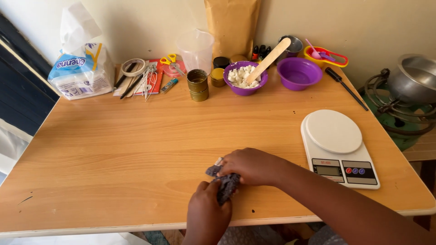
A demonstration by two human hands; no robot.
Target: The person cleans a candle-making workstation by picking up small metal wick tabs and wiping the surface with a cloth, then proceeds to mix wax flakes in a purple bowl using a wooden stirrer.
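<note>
Right hand [249, 166] and left hand [206, 209], both curled closed, grip a crumpled dark grey-purple cloth [224, 183] at the near edge of the pale wooden tabletop [136, 136]. A white digital kitchen scale [338, 146] sits just right; cream wall behind. Far side: purple plastic bowl [245, 77] holding white chunks and a wooden spatula; second purple bowl [299, 73] beside it.

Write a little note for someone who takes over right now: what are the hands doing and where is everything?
Left hand and right hand: both closed on a dark grey crumpled cloth at the near edge of the wooden table.
White digital kitchen scale: right of the hands, its plate bare.
Purple plastic bowl of white chunks with a wooden stick, and an empty purple bowl: far side, untouched.
Stacked gold tins: far side, apart from the hands.
</note>
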